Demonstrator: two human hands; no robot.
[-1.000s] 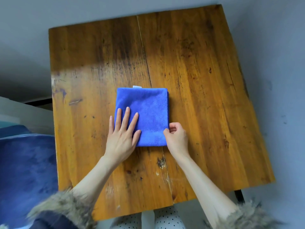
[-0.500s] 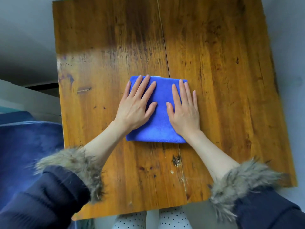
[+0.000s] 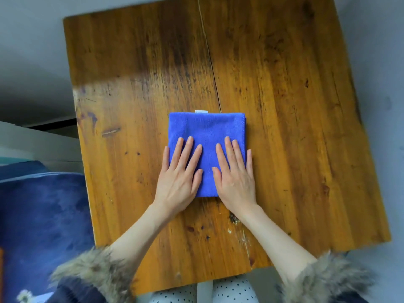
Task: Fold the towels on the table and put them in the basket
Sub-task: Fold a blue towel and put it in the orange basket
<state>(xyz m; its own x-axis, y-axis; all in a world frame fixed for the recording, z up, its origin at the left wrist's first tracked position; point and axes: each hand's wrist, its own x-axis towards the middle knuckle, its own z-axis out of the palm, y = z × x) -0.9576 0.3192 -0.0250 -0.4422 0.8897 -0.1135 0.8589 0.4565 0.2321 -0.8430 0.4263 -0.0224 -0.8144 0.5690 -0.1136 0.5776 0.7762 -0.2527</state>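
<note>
Both forearms reach forward from fur-trimmed dark sleeves (image 3: 94, 272). The left hand (image 3: 178, 181) and the right hand (image 3: 236, 179) lie palm-down, side by side, on the near half of a folded blue microfibre towel (image 3: 206, 127). All fingers (image 3: 188, 149) are straight and slightly spread, released and pressing flat rather than grasping. The towel forms a neat square near the middle of the scuffed orange-brown wooden worktop (image 3: 295, 106), with a small white tag (image 3: 201, 111) peeking from its far edge.

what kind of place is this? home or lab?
Probably a home, not a lab: a worn wooden table, a blue plush seat or cushion beside it, and a fur-trimmed coat sleeve. No basket in view.
</note>
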